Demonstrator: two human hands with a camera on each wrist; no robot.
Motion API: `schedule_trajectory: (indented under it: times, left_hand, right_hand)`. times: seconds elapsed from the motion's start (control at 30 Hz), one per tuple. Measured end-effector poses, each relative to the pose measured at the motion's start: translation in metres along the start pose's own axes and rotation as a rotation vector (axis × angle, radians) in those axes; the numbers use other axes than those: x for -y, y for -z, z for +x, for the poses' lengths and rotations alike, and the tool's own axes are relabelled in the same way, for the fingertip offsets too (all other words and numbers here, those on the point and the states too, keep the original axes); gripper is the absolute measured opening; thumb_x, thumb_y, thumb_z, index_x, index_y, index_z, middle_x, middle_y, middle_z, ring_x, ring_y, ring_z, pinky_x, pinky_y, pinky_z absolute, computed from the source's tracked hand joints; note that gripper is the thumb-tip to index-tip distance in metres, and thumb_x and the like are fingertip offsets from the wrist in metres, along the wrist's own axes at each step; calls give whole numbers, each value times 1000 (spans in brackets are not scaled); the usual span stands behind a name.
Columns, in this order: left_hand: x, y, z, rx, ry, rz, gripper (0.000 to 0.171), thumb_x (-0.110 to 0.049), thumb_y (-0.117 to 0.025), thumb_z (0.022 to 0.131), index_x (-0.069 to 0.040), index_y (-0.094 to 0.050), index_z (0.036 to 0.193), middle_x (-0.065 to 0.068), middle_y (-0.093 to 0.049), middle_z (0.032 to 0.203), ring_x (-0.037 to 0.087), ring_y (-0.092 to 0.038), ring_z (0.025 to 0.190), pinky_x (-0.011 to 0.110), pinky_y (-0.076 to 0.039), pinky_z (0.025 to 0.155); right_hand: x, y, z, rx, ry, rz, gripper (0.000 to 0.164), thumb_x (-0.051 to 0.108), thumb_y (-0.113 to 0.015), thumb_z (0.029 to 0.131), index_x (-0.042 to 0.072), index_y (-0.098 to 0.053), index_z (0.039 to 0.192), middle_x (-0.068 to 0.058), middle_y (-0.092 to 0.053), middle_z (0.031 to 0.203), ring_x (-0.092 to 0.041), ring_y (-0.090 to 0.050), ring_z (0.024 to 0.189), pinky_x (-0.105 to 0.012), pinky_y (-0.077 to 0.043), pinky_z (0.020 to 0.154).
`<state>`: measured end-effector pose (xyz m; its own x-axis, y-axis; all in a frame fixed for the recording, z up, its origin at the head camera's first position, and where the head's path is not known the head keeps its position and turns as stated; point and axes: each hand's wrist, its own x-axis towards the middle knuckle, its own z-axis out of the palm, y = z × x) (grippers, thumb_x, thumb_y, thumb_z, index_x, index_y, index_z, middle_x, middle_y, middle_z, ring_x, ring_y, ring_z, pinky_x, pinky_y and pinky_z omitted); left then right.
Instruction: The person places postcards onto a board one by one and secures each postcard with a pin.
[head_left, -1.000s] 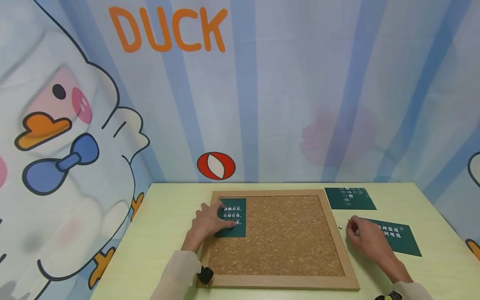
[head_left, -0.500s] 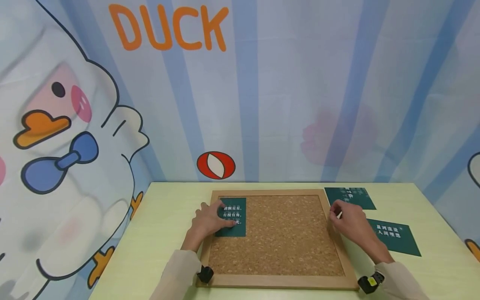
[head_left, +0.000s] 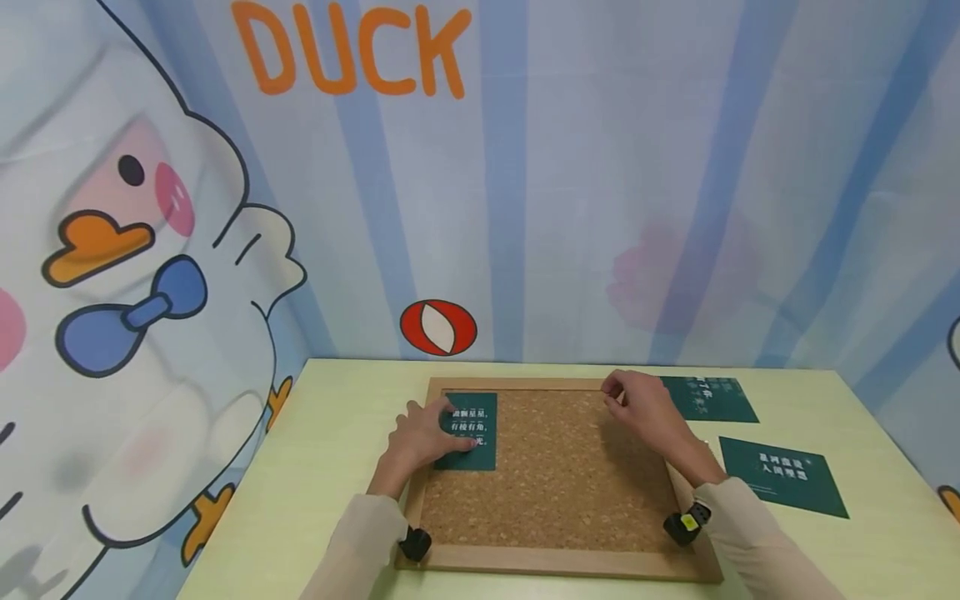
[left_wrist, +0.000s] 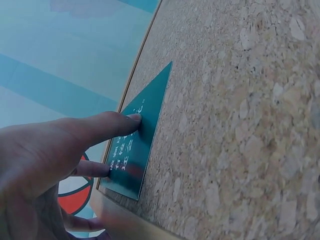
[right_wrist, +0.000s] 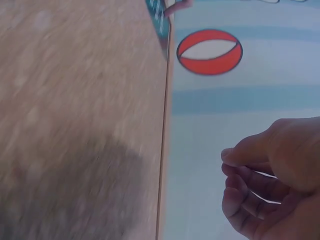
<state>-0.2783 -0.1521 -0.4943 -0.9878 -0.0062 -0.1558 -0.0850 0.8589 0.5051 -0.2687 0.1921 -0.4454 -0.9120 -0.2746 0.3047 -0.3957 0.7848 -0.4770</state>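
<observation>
At centre-right, the pinched right hand (head_left: 647, 408), contents unclear, has neared the text card (head_left: 480, 427) the spread left hand (head_left: 420, 437) apparently steadies.

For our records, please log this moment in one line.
left hand: on green rectangular card atop wood-framed corkboard | right hand: curled, above corkboard

The head view looks forward and down across the table (head_left: 255, 500) from farther back. Both wrist views look from close over the board (head_left: 555, 508) toward the backdrop (head_left: 570, 208), turned sideways; all three share the card (head_left: 474, 427) and printed ball (head_left: 438, 327).
</observation>
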Motion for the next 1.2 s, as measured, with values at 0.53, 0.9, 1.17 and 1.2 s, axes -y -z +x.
schedule_trajectory:
  times: [0.53, 0.9, 1.17, 1.2]
  left_hand:
    - [-1, 3, 0, -11, -8, -6, 74, -52, -89, 77, -18, -62, 137, 24, -48, 130, 42, -46, 115, 66, -46, 92]
    - [5, 1, -3, -18, 4, -14, 75, -54, -89, 77, -19, -62, 137, 24, -47, 133, 44, -46, 118, 66, -46, 93]
    - [1, 4, -3, -12, 9, -21, 75, -54, -89, 77, -19, -62, 137, 24, -48, 131, 43, -46, 117, 65, -46, 94]
    - [1, 4, -3, -12, 10, -20, 75, -54, -89, 77, -19, -62, 137, 24, -48, 130, 43, -46, 116, 65, -46, 93]
  right_hand:
    - [51, -48, 49, 111, 70, 72, 6, 6, -70, 99, 3, -75, 98, -4, -70, 89, -18, -65, 80, -38, -57, 72]
    - [67, -84, 73, 154, 130, 142, 7, 6, -71, 98, 2, -76, 95, -2, -69, 84, -16, -62, 78, -38, -55, 72]
    - [66, -105, 86, 222, 38, 140, 10, 9, -68, 101, 4, -76, 99, -6, -69, 89, -18, -57, 79, -36, -52, 71]
    - [64, -107, 87, 232, 32, 140, 10, 9, -67, 102, 4, -76, 99, -6, -68, 89, -19, -57, 79, -36, -51, 70]
